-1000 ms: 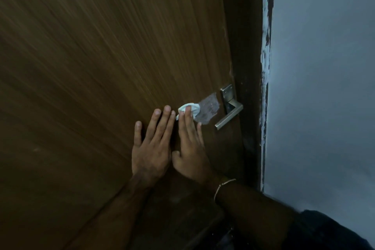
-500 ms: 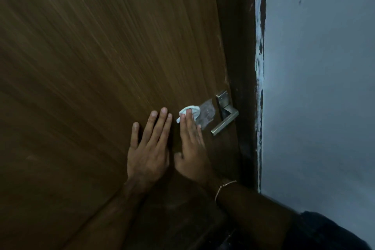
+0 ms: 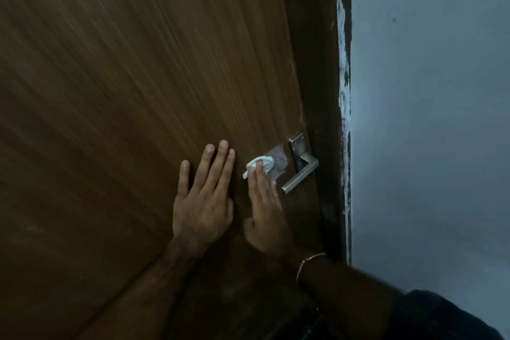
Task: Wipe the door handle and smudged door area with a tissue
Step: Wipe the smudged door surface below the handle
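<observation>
Dim lighting covers a brown wood-grain door (image 3: pixel 138 91) set in a dark frame (image 3: pixel 321 77), with a pale blue-grey wall (image 3: pixel 430 119) to the right and chipped paint along the frame's edge. Both hands lie against the door face. The left hand (image 3: pixel 202 201) is flat, fingers extended and close together, palm on the wood, holding nothing; it appears to serve as a brace. The right hand (image 3: pixel 266 215) is likewise extended rather than clenched, its fingertips (image 3: pixel 259 165) pressing a crumpled white tissue (image 3: pixel 259 164) onto the door; the tissue is pinned under the fingers, not gripped in a fist. The tissue sits at the left edge of a greyish smudged patch (image 3: pixel 277 160), which lies just beside the metal lever handle (image 3: pixel 299 174) and its plate. A thin bracelet (image 3: pixel 306 263) circles the right wrist, and a dark sleeve (image 3: pixel 441 315) shows at the lower right. Assessment: the smudge-wiping step is in hand, and the patch remains clearly visible, so that work is judged incomplete; the handle is not in contact with the tissue. The next move calls for firm pressure carried rightward across the patch, then regathering the tissue to wrap the lever without tearing it.
</observation>
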The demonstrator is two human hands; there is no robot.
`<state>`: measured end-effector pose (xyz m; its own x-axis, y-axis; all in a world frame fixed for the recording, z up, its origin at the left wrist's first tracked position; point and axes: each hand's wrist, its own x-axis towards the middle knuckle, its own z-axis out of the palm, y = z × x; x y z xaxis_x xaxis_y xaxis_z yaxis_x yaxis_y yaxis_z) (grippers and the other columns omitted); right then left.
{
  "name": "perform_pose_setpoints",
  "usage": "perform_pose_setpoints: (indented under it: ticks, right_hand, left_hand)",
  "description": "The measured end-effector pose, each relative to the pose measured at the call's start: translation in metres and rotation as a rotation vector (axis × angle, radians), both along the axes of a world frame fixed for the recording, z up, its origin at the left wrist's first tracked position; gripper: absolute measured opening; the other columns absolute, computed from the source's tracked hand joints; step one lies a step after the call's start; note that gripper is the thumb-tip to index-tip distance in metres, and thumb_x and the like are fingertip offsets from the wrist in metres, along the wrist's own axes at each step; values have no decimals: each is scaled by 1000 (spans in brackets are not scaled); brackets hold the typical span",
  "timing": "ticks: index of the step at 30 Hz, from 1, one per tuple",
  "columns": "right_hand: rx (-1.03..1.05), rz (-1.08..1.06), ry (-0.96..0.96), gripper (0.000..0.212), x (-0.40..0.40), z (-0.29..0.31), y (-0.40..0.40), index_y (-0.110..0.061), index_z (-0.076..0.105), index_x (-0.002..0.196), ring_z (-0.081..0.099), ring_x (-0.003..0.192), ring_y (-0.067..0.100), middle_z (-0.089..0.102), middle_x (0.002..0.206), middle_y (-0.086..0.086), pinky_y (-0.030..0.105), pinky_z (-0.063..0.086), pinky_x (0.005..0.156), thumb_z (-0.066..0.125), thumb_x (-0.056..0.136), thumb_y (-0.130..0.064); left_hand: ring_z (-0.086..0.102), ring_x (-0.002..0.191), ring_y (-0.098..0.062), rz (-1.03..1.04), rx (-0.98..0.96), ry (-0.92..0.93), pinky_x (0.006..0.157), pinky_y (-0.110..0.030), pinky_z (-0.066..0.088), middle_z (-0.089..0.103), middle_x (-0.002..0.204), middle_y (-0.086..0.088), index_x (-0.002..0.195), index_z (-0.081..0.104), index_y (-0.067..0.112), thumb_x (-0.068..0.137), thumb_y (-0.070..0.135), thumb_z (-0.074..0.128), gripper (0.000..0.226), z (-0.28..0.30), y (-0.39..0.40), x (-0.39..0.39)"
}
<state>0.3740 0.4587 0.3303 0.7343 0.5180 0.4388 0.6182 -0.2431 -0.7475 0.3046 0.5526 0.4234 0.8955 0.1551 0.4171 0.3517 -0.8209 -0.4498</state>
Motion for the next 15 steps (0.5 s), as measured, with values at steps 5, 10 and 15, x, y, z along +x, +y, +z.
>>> perform_pose_setpoints:
  ticks: [5, 10, 15]
  right_hand:
    - [79, -30, 36, 101, 1, 13, 6, -18, -1, 157, -12, 152, 12, -11, 165, -5, 48, 8, 124, 59, 78, 1]
    - [14, -84, 111, 105, 5, 2, 0, -24, -6, 157, -13, 151, 8, -17, 163, -13, 48, 10, 124, 58, 79, 4]
    - [70, -42, 79, 103, 3, 7, 5, -21, -4, 157, -12, 152, 11, -16, 164, -9, 48, 10, 124, 60, 80, 2]
  left_hand:
    - [3, 153, -23, 8, 19, 14, 119, -49, -10, 4, 167, -4, 157, 17, 16, 79, 35, 67, 95, -1, 0, 1]
    - [5, 153, -23, 9, 21, 2, 119, -48, -12, 5, 167, -3, 157, 14, 18, 76, 35, 69, 100, -1, 1, 3]
    - [5, 153, -24, 2, 23, -2, 119, -50, -12, 5, 167, -4, 157, 14, 17, 76, 36, 71, 101, -2, -1, 4]
